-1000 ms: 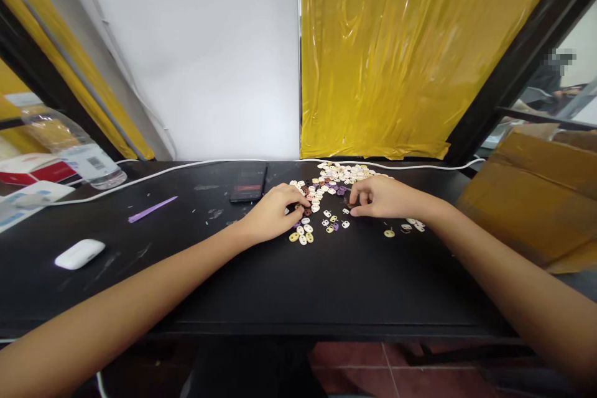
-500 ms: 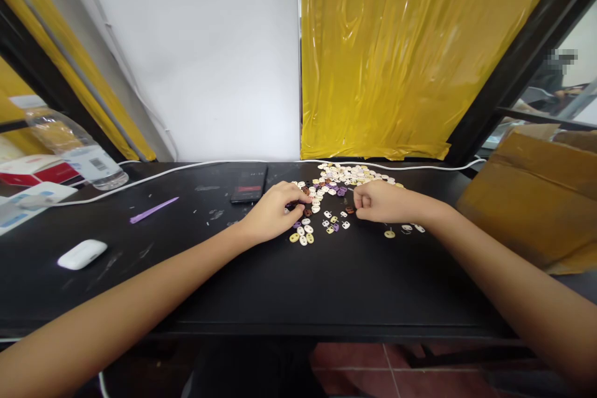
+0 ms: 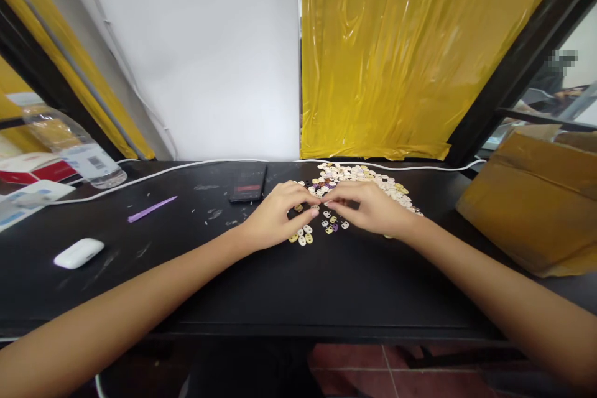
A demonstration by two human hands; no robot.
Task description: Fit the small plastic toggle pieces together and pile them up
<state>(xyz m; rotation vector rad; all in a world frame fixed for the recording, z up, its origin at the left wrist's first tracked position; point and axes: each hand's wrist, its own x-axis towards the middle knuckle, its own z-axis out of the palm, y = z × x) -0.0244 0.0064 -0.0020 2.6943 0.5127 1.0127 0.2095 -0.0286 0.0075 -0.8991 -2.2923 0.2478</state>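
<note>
A heap of small buttons, cream, yellow, brown and purple, lies on the black table near the far edge. My left hand rests at the heap's left side with fingers curled and fingertips pinched. My right hand has its fingers pressed together, and its fingertips meet those of the left hand over the loose buttons. What the fingertips pinch is too small to make out. A few scattered buttons lie just in front of the left hand.
A black phone lies left of the heap. A purple stick and a white earbud case sit further left. A plastic bottle and boxes stand far left. A white cable runs along the back. A cardboard box is on the right.
My right hand moved left from beside the scattered buttons until its fingertips met my left hand's. The left hand stayed almost in place.
</note>
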